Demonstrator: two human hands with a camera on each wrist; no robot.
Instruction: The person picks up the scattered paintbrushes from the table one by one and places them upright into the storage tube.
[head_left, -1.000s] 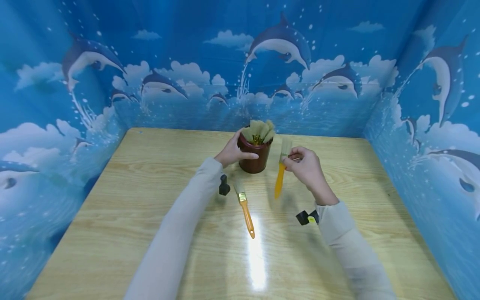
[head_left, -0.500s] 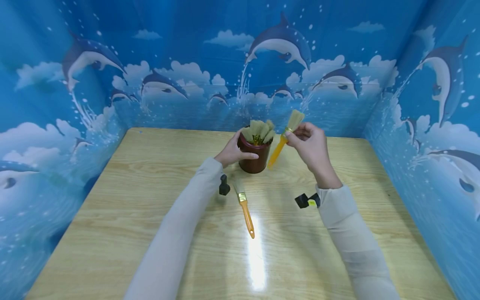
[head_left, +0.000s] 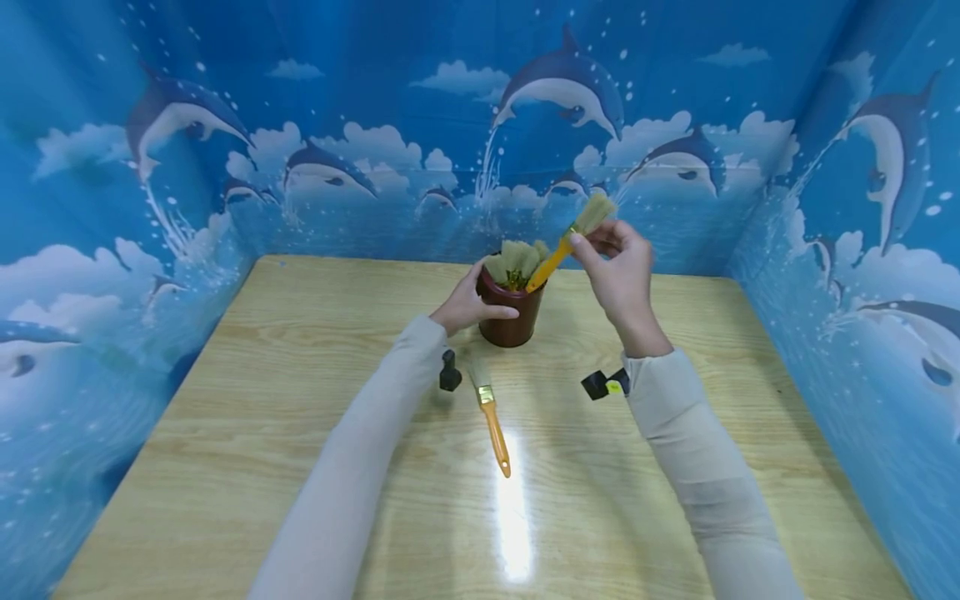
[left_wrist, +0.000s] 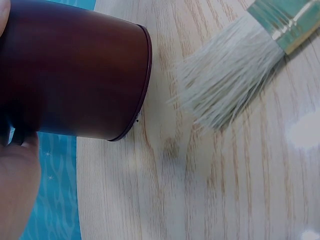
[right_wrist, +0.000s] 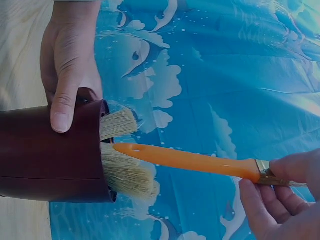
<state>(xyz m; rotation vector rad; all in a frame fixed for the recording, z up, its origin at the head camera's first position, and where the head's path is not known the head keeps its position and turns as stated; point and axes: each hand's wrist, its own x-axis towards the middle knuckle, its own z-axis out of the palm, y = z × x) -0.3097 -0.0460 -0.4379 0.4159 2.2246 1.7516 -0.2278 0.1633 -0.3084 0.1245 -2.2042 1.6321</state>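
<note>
A dark red-brown cylindrical pot (head_left: 507, 319) stands near the back of the table with several paintbrushes (head_left: 513, 260) in it, bristles up. My left hand (head_left: 468, 307) grips the pot near its rim, thumb across the front. In my right hand (head_left: 621, 260) a paintbrush with an orange handle (right_wrist: 192, 161) is pinched at its metal ferrule. Its bristles point up and right, and the handle's end is right at the pot's mouth, beside the bristles of the others. Another orange-handled paintbrush (head_left: 492, 425) lies on the table in front of the pot, bristles toward it.
The wooden table (head_left: 315, 400) ends just behind the pot at a blue dolphin-print curtain (head_left: 390, 175), which also runs along both sides. Small black camera mounts (head_left: 450, 372) hang at both wrists.
My right hand has lifted the paintbrush up from beside the pot and tilted it, bringing the handle's end to the pot's mouth. The left hand and pot have stayed put.
</note>
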